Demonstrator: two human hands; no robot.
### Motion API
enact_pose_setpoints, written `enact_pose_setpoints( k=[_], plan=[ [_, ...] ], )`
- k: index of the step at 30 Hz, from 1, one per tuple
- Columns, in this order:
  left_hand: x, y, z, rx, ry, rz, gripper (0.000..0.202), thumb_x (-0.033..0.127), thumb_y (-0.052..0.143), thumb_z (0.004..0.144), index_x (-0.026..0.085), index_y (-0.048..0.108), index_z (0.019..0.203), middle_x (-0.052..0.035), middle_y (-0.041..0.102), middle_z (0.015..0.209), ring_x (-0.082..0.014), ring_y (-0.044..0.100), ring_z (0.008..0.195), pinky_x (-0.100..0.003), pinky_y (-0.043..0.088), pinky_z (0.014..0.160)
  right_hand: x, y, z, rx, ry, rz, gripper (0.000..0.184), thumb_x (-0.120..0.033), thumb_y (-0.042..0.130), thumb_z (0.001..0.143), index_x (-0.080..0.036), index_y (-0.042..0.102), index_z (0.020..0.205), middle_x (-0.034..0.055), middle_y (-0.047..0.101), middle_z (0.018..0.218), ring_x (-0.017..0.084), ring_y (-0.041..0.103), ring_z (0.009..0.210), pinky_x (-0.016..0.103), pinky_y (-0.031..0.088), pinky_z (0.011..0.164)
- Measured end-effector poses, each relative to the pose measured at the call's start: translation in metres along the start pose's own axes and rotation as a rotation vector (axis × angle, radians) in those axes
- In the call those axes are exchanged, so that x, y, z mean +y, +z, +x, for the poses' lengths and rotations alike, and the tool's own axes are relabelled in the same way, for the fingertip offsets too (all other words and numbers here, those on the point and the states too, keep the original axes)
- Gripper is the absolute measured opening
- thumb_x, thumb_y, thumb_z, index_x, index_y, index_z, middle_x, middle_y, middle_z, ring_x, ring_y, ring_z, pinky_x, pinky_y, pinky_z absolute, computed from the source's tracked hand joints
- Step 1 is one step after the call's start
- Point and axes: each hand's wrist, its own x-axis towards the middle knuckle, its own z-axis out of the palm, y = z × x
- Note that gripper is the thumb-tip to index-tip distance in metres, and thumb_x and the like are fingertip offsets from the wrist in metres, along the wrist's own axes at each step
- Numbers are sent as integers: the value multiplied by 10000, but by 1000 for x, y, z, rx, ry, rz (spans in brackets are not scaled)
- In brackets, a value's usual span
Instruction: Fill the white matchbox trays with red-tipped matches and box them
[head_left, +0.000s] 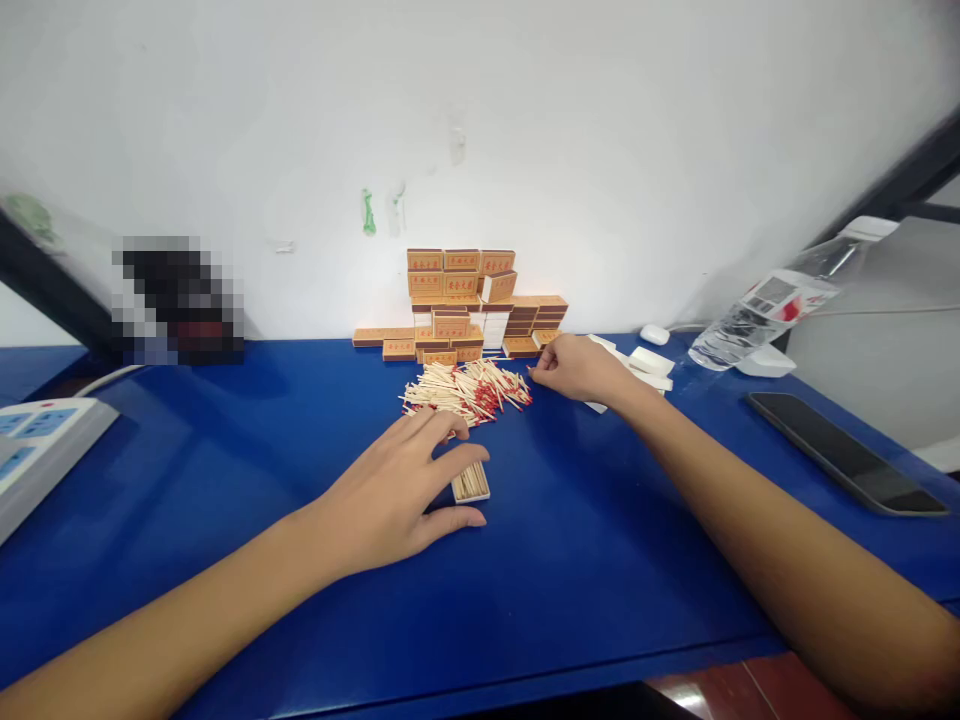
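Bare forearms are slanting over a blue counter toward the match heap, one from its left and one from its right. Just in front of the heap, a matchbox tray filled with matches is lying on the counter. The left hand is hovering or resting beside that tray, in front of the heap and toward its left; thumb and forefinger are standing apart, spanning the tray, and whether they are touching it cannot be told. Its other fingers are reaching the heap's near edge in the view. The right hand is sitting at the heap's right edge, thumb and forefinger coming together in a pinch; red is showing at the tips, too small to tell whether a match is being gripped.

Directly behind the heap, orange matchboxes are standing stacked against the wall. Right of the heap, white pieces are lying partly behind the right hand. Farther right of it, a clear bottle and a dark phone are sitting. Well left of the heap, a white block with blue panels is resting, and a pixelated dark thing is standing behind that.
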Motion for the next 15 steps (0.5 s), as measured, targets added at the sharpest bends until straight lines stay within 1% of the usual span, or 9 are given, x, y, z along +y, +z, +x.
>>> enact_pose_setpoints(
  k=[2,4,7,9,10,12,14,15],
  plan=[
    [-3,0,-1,-9,-12,9,520,537,663,1001,211,621,1403,-151,605,1380,-336,580,1265,-535,520,1072,1,-2,-2,-15,-1,-14,162,-196,688,856,-181,717,697,84,745,731,194,646,677,302,372,603],
    [-4,-1,-2,-31,-17,7,505,516,650,1008,218,620,1415,-141,607,1446,-349,569,1320,-555,504,1109,0,-4,-7,-16,-16,-18,181,-179,679,866,-181,700,686,81,737,728,191,643,688,300,366,612],
    [-3,-6,-1,-36,-17,-7,457,363,638,989,206,609,1417,-120,593,1520,-347,546,1379,-568,448,1177,-6,-11,-26,4,-46,-7,167,-189,658,892,-183,698,730,67,739,762,182,635,709,297,372,630],
    [-1,-10,1,-38,-30,-24,465,263,648,923,192,615,1381,-110,639,1464,-330,573,1336,-546,455,1161,-15,-16,-46,-3,-106,48,143,-227,645,910,-194,707,785,37,738,779,164,620,695,288,388,631],
    [0,-11,2,-46,-41,-34,466,246,661,891,191,623,1352,-104,674,1402,-322,596,1285,-531,476,1125,-20,-17,-58,-20,-172,140,138,-243,642,912,-195,709,801,26,724,757,158,602,667,288,390,616],
    [0,-13,3,-66,-68,-52,437,266,696,857,195,641,1285,-91,722,1258,-309,628,1175,-503,507,1039,-33,-17,-81,-80,-300,317,134,-270,631,923,-204,711,838,5,705,753,144,581,648,282,402,609],
    [-1,-13,3,-66,-84,-57,401,314,726,855,196,651,1230,-84,729,1161,-302,638,1106,-488,511,990,-45,-14,-98,-131,-366,385,105,-247,640,908,-207,698,831,-4,699,777,135,579,669,276,410,626],
    [-1,-12,3,-56,-84,-55,396,330,735,862,193,650,1224,-85,726,1148,-300,641,1097,-484,506,988,-50,-11,-104,-152,-385,392,94,-230,649,895,-207,689,814,-8,692,776,132,574,675,275,405,627]
  ],
)
